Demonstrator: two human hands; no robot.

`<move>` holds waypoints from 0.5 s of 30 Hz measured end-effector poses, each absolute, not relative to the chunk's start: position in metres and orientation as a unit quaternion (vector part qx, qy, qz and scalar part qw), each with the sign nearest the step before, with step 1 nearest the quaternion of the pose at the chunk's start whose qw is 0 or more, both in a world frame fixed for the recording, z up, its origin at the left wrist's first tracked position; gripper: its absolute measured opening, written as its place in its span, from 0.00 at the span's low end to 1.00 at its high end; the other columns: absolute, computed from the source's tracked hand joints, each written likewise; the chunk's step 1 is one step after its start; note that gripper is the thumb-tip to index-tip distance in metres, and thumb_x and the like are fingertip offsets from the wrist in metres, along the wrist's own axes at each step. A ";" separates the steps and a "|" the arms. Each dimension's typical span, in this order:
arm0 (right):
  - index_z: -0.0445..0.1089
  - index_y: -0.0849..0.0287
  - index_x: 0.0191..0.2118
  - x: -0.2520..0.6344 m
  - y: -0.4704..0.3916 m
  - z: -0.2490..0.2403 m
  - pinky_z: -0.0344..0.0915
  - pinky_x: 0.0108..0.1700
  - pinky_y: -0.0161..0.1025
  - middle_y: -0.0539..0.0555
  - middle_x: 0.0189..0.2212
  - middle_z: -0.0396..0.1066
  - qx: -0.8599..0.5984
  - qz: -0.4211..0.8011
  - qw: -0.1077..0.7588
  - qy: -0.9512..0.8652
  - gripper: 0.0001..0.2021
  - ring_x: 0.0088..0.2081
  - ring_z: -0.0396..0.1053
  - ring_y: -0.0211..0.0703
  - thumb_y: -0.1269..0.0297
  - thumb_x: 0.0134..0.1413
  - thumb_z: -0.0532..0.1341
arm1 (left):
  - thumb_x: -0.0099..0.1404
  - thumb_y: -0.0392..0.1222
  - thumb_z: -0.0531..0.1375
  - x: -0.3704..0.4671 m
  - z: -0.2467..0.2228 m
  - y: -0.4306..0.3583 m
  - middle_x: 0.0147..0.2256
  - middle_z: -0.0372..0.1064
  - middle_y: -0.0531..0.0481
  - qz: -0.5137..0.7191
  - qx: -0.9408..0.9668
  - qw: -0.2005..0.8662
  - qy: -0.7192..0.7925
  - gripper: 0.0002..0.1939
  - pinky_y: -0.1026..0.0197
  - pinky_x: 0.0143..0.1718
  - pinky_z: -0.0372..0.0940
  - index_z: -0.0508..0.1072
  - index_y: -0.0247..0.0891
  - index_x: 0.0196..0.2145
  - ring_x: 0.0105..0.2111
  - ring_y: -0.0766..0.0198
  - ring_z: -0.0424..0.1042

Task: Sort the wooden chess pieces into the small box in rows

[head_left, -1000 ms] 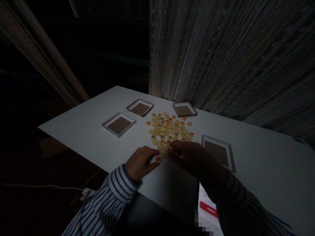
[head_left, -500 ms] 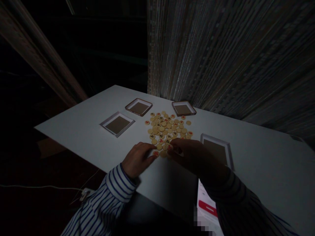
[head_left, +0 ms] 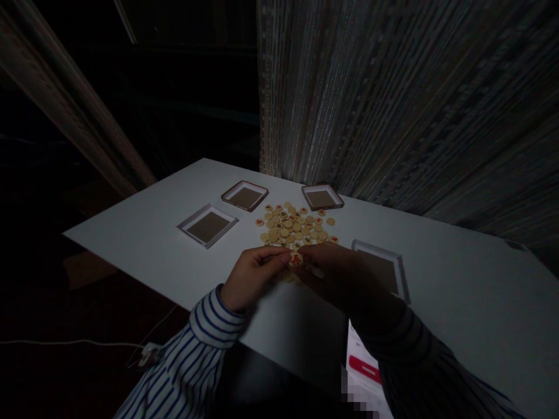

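A round Chinese chess piece (head_left: pixel 296 259) with a red character is held up over the near edge of the pile. My right hand (head_left: pixel 338 270) pinches it from the right, its palm in shadow. From the left, the thumb and forefinger of my left hand (head_left: pixel 252 273) close on the piece's other edge. Just beyond my fingers spreads a heap of Chinese chess pieces (head_left: pixel 298 227), some showing red or black characters and others blank. My hands hide the pieces nearest to me.
Around the pile on the white table (head_left: pixel 144 227) lie shallow square trays: a white-rimmed tray (head_left: pixel 183 224) at left, two brown-edged trays (head_left: pixel 244 208) (head_left: pixel 323 208) behind, and another pale tray (head_left: pixel 404 279) at right. A lit phone (head_left: pixel 360 390) is by my right forearm. A bead curtain (head_left: pixel 349 99) hangs behind.
My left hand has moved right and its fingers have closed on the red-marked piece in my right hand. The piece is now between both hands. The view has shifted slightly.
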State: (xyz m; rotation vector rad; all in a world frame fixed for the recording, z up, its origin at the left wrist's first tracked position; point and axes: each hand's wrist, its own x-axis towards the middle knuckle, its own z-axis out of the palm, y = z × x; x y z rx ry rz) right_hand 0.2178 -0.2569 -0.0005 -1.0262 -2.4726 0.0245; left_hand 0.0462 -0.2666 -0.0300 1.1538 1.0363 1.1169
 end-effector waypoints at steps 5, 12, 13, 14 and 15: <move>0.69 0.59 0.40 0.224 -0.256 0.007 0.57 0.33 0.36 0.52 0.29 0.71 -0.345 0.026 0.220 -0.912 0.10 0.32 0.66 0.38 0.62 0.59 0.52 | 0.50 0.46 0.64 0.048 -0.023 -0.267 0.21 0.71 0.52 0.484 0.477 0.586 0.442 0.15 0.68 0.23 0.62 0.77 0.33 0.32 0.20 0.72 0.64; 0.68 0.58 0.44 0.239 -0.256 0.007 0.60 0.35 0.36 0.53 0.32 0.71 -0.319 0.021 0.289 -0.902 0.11 0.34 0.66 0.38 0.62 0.58 0.54 | 0.48 0.48 0.65 0.060 -0.012 -0.267 0.22 0.71 0.52 0.491 0.483 0.568 0.449 0.18 0.69 0.20 0.59 0.75 0.32 0.35 0.20 0.71 0.64; 0.68 0.58 0.44 0.241 -0.257 0.007 0.61 0.36 0.36 0.53 0.33 0.71 -0.316 0.020 0.298 -0.900 0.12 0.34 0.67 0.38 0.62 0.57 0.54 | 0.48 0.48 0.65 0.063 -0.010 -0.267 0.23 0.71 0.52 0.491 0.488 0.566 0.448 0.18 0.69 0.20 0.60 0.75 0.33 0.34 0.20 0.71 0.65; 0.68 0.59 0.44 0.244 -0.258 0.008 0.62 0.36 0.37 0.53 0.33 0.72 -0.315 0.020 0.304 -0.899 0.12 0.35 0.67 0.38 0.62 0.57 0.54 | 0.48 0.48 0.65 0.066 -0.008 -0.267 0.23 0.71 0.52 0.488 0.495 0.564 0.446 0.18 0.69 0.20 0.60 0.75 0.33 0.34 0.20 0.71 0.65; 0.68 0.59 0.44 0.246 -0.260 0.009 0.62 0.37 0.37 0.53 0.34 0.72 -0.316 0.018 0.309 -0.897 0.11 0.35 0.67 0.38 0.62 0.58 0.54 | 0.49 0.48 0.65 0.069 -0.007 -0.267 0.22 0.71 0.52 0.486 0.501 0.562 0.444 0.17 0.68 0.21 0.61 0.75 0.33 0.34 0.20 0.70 0.65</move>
